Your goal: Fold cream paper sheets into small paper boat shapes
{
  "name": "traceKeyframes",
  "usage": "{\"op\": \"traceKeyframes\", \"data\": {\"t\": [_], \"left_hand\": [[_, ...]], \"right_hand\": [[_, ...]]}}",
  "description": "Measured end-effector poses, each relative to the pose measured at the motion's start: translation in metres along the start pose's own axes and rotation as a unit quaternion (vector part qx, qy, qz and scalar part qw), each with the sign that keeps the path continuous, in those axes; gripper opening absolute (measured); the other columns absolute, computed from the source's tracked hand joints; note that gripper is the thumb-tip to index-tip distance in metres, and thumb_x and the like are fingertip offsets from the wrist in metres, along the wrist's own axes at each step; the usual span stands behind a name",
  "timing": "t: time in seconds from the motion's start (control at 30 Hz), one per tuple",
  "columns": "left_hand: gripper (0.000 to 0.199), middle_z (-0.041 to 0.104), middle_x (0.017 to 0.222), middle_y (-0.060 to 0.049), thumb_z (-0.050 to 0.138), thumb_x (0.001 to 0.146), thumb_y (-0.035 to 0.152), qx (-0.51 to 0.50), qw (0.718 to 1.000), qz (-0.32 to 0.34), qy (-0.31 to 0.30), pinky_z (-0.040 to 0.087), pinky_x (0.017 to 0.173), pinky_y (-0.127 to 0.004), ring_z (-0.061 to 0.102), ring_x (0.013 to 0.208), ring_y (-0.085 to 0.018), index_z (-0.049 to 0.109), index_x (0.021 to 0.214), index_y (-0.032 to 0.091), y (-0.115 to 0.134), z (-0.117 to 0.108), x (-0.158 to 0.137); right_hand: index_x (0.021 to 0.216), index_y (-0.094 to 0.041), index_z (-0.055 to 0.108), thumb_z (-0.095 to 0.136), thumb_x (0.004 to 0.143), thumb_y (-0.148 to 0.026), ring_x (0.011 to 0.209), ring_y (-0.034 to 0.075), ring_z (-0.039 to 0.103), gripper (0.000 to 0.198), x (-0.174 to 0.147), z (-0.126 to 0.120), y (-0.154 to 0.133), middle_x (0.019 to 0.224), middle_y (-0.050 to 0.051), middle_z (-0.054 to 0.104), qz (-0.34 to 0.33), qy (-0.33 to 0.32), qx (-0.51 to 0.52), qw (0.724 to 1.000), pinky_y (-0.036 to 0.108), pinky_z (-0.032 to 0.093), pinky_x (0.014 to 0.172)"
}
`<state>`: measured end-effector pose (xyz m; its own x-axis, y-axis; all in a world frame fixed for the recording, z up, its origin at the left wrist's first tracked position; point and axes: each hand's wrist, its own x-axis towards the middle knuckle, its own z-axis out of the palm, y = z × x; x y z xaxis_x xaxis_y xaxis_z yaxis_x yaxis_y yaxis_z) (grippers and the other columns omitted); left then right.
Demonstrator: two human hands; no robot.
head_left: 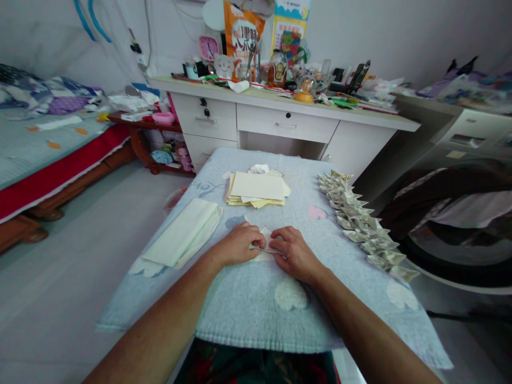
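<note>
A small sheet of pale paper lies on the cloth-covered table, partly folded, with both hands on it. My left hand pinches the paper's left part between curled fingers. From the other side, my right hand grips its right part, thumb low and fingers bent over the top. The fingers hide much of the fold. Beyond the hands sits a stack of cream and yellow paper sheets. To the left lies a folded pale green cloth or paper bundle.
Rows of folded paper pieces line the table's right side. A crumpled white tissue is behind the stack. A white desk crowded with items stands at the back, a bed at left, a washing machine at right.
</note>
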<state>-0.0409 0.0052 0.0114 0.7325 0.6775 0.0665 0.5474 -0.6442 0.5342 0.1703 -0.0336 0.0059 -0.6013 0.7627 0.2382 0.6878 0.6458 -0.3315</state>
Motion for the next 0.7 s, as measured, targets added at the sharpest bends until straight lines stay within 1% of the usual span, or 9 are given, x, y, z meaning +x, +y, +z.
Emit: {"op": "traceKeyframes", "data": {"t": [0.13,0.23,0.3,0.47,0.6,0.7], "left_hand": [[0.014,0.065,0.076,0.001,0.055,0.073,0.010,-0.010,1.000,-0.004,0.006,0.037,0.083,-0.028,0.057,0.078,-0.015,0.066,0.074,0.019,-0.0020,0.0022,0.0005],[0.010,0.062,0.066,0.002,0.056,0.073,0.013,-0.001,1.000,-0.029,0.009,0.038,0.079,-0.027,0.055,0.068,-0.013,0.065,0.072,0.019,-0.0033,0.0036,0.0001],[0.009,0.059,0.062,0.003,0.056,0.073,0.015,0.004,0.999,-0.035,0.009,0.038,0.077,-0.027,0.053,0.065,-0.013,0.064,0.073,0.019,-0.0030,0.0039,-0.0003],[0.015,0.061,0.067,0.002,0.052,0.074,0.012,0.013,1.000,-0.012,0.000,0.037,0.077,-0.027,0.053,0.071,-0.015,0.064,0.078,0.020,0.0009,0.0035,-0.0008],[0.011,0.064,0.073,0.000,0.053,0.078,0.018,0.010,1.000,-0.027,0.002,0.037,0.076,-0.027,0.055,0.077,-0.017,0.064,0.077,0.019,0.0020,0.0028,-0.0002],[0.014,0.066,0.076,-0.001,0.053,0.082,0.023,0.007,0.999,-0.034,0.002,0.038,0.078,-0.028,0.057,0.079,-0.017,0.065,0.075,0.019,-0.0001,0.0033,-0.0001]], "right_hand": [[0.093,-0.020,0.067,0.055,0.085,-0.011,0.094,0.021,0.047,0.017,0.0007,0.0029,0.0014,0.097,0.008,0.059,0.007,0.001,0.000,1.000,0.036,0.037,0.083],[0.090,-0.019,0.067,0.053,0.089,-0.013,0.089,0.020,0.047,0.016,0.0012,0.0028,0.0023,0.091,0.007,0.059,0.011,-0.001,0.009,1.000,0.034,0.037,0.080],[0.089,-0.019,0.066,0.052,0.090,-0.013,0.088,0.019,0.048,0.015,0.0016,0.0022,0.0025,0.090,0.007,0.059,0.012,0.002,0.020,1.000,0.033,0.037,0.079],[0.086,-0.017,0.063,0.052,0.088,-0.012,0.087,0.019,0.047,0.013,0.0024,0.0032,0.0021,0.088,0.006,0.057,0.031,-0.004,0.036,0.999,0.033,0.036,0.079],[0.084,-0.017,0.062,0.056,0.086,-0.016,0.088,0.019,0.046,0.006,0.0024,0.0050,0.0033,0.090,0.005,0.055,0.074,0.003,0.044,0.996,0.033,0.035,0.079],[0.083,-0.017,0.062,0.060,0.084,-0.019,0.089,0.020,0.045,0.003,0.0017,0.0027,0.0051,0.092,0.006,0.055,0.097,0.005,0.051,0.994,0.035,0.034,0.079]]}}
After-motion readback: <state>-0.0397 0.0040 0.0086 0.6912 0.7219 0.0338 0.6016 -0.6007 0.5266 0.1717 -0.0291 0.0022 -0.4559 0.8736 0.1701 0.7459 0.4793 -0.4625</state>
